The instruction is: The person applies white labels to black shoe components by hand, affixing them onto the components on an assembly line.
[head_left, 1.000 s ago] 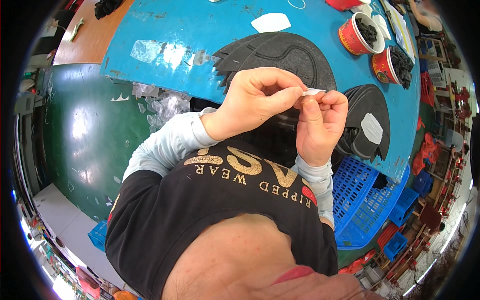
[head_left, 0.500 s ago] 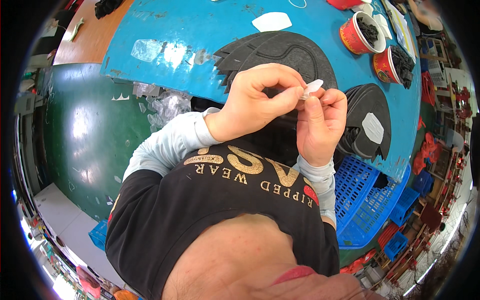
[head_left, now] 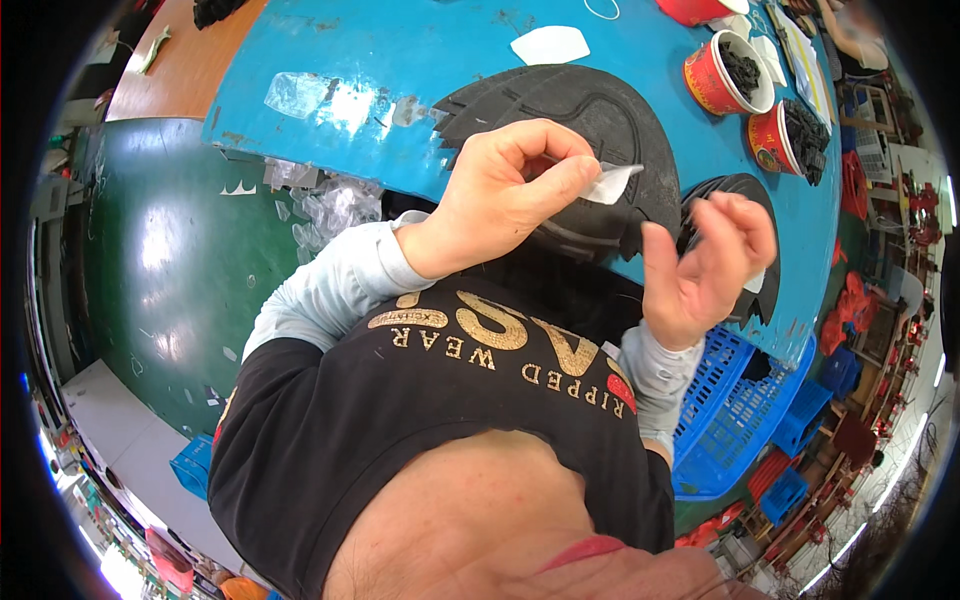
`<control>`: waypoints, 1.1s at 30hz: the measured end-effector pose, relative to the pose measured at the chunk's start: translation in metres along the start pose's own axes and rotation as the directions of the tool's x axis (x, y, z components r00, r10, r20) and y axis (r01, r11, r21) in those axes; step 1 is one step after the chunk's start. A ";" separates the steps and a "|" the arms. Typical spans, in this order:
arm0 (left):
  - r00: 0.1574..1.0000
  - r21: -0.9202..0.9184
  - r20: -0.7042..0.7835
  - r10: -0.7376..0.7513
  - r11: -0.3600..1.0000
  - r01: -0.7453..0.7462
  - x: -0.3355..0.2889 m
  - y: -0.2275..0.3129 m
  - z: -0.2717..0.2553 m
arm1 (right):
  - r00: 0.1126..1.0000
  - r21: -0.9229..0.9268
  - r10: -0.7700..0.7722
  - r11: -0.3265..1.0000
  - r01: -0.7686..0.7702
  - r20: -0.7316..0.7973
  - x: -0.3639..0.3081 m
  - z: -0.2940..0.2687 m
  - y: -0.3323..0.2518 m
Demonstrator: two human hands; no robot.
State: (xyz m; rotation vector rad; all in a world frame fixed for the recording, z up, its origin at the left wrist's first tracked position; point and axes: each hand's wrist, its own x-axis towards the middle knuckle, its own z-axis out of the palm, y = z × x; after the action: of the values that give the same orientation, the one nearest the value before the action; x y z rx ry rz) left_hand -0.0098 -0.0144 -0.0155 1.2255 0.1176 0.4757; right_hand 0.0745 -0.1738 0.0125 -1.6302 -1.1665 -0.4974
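Note:
My left hand [head_left: 515,190] pinches a small white, thin, translucent piece [head_left: 614,184] between thumb and finger. The piece sticks out to the right of the fingertips, above a stack of black, flat, rounded pieces with jagged edges [head_left: 600,105]. My right hand [head_left: 705,265] is apart from it, farther right, with fingers spread and nothing in them; motion blurs the fingertips. Behind that hand a second stack of similar black pieces [head_left: 767,290] is partly hidden, with a bit of white showing on top.
The blue table [head_left: 400,60] carries a white sheet [head_left: 550,45], clear plastic film [head_left: 297,92] and two red-and-white tubs [head_left: 705,80] [head_left: 770,140] of black pieces. A blue plastic basket [head_left: 715,460] stands below at right. Clear plastic scraps [head_left: 340,212] lie beside the table at left.
My right hand has let go of the white piece and moved right, its fingers opening. My left hand keeps the piece, which now shows more of its surface.

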 end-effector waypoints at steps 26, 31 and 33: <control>0.879 0.598 0.410 0.244 0.656 -0.461 -0.006 0.030 -0.032 | 0.787 0.345 0.606 0.720 -0.603 0.111 0.001 0.024 -0.016; 0.852 0.736 0.458 0.253 0.431 -0.523 -0.019 0.016 -0.037 | 0.806 0.131 0.588 0.796 -0.591 0.069 -0.032 0.024 -0.022; 0.810 0.759 0.519 0.274 0.287 -0.584 -0.006 0.019 -0.034 | 0.804 -0.071 0.595 0.802 -0.593 -0.005 -0.026 0.024 -0.016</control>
State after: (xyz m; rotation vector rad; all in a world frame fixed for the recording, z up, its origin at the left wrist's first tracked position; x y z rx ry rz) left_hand -0.0321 0.0178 -0.0108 2.4706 -0.2947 0.7480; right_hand 0.0436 -0.1633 -0.0087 -1.9495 -0.5876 -0.1121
